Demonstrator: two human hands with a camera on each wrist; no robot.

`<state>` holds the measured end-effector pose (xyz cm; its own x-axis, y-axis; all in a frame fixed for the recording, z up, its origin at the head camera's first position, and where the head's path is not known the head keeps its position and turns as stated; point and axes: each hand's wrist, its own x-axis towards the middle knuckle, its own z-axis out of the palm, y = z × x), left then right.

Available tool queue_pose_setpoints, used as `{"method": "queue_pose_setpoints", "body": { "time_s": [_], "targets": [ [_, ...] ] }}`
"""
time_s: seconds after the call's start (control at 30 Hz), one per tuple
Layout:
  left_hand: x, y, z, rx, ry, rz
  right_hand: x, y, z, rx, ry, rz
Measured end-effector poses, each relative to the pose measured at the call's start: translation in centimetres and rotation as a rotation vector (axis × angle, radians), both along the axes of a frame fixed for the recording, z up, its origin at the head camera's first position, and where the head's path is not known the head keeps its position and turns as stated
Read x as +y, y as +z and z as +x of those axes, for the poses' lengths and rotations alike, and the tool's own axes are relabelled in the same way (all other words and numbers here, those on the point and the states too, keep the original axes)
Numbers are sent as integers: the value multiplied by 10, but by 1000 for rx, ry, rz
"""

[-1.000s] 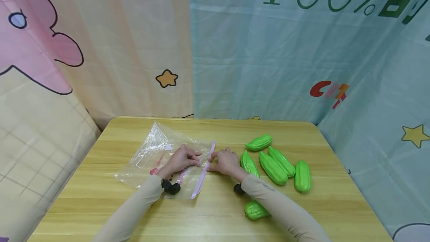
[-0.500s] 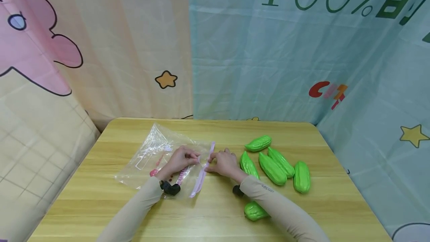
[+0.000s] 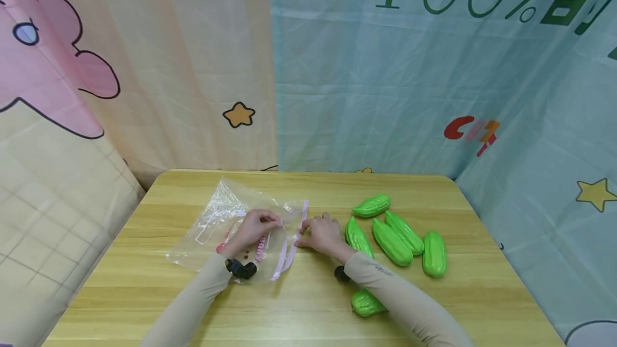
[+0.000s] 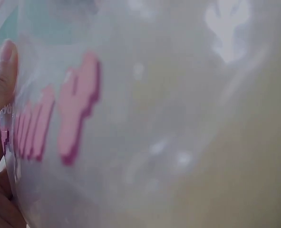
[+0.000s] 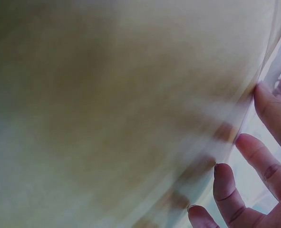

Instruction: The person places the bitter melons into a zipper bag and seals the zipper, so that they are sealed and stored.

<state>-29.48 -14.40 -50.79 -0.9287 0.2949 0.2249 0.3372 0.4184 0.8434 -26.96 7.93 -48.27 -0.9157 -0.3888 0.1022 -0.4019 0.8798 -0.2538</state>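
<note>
A clear plastic zip bag (image 3: 212, 232) with pink print and a lilac strip along its mouth lies flat on the left half of the table. My left hand (image 3: 253, 229) pinches the upper layer near the mouth between thumb and fingertips. At the right edge of the mouth, my right hand (image 3: 322, 233) holds the lilac strip (image 3: 305, 210) with thumb and index finger. The two edges of the mouth stand slightly apart. In the left wrist view, pink lettering (image 4: 78, 109) shows on the film beside the thumb. Fingers (image 5: 261, 156) spread against a blurred surface in the right wrist view.
Several glossy green bitter melons (image 3: 391, 242) lie right of my right hand. One more bitter melon (image 3: 367, 303) is partly under the right forearm. The wooden table (image 3: 308, 309) ends at printed curtains (image 3: 366, 90) behind and at the sides.
My left hand has moved a little left, drawing the upper layer of the bag with it, and the mouth's lilac edges have parted. The right hand has barely moved.
</note>
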Motion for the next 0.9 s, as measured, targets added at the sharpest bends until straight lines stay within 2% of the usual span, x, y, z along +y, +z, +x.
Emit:
{"method": "queue_pose_setpoints", "body": {
  "time_s": [0.17, 0.43, 0.9],
  "targets": [
    [-1, 4, 2, -12, 26, 51, 0, -1, 0, -2, -1, -1],
    [2, 11, 6, -24, 27, 57, -1, -2, -2, 1, -10, 26],
    [-4, 28, 6, -34, 84, 124, 0, -3, -4, -15, -17, 11]
  ]
}}
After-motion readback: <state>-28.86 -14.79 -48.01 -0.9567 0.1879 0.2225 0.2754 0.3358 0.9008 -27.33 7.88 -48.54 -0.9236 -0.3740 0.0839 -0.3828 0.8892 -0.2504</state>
